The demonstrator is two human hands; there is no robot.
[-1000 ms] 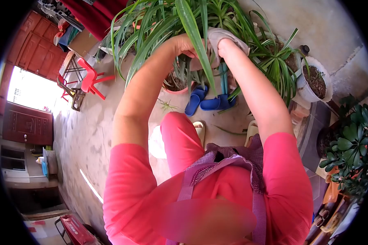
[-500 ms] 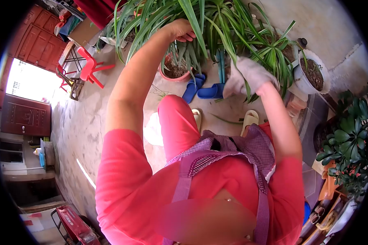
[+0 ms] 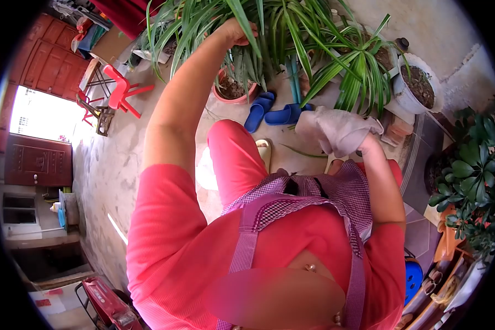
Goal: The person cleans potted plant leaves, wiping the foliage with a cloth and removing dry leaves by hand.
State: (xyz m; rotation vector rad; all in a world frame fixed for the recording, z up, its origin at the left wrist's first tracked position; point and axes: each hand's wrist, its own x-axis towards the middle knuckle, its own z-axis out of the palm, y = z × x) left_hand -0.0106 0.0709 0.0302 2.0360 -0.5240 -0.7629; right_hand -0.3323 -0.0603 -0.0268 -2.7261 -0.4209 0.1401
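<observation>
Up among the long striped leaves of a potted plant (image 3: 203, 22), my left hand (image 3: 237, 31) is closed on a leaf, its fingertips partly hidden by the greenery. A greyish-white cloth (image 3: 335, 127) covers most of my right hand (image 3: 367, 144), which grips it in front of my right knee. The fingers under the cloth are hidden. Just beyond the cloth, a spider plant (image 3: 363, 69) droops its green and pale leaves; the cloth is apart from them. Below my left hand stands a reddish pot (image 3: 235, 91) with soil and grey-green leaves.
Blue slippers (image 3: 283, 115) lie on the concrete floor (image 3: 115, 181) near the pots. A white pot of soil (image 3: 418, 91) stands at the right, with a leafy shrub (image 3: 470, 170) nearer me. A red chair (image 3: 124, 91) is at the far left.
My right hand and the cloth have come down toward me, away from the spider plant's leaves, which now hang free. My left hand has shifted slightly up and left, still among the leaves.
</observation>
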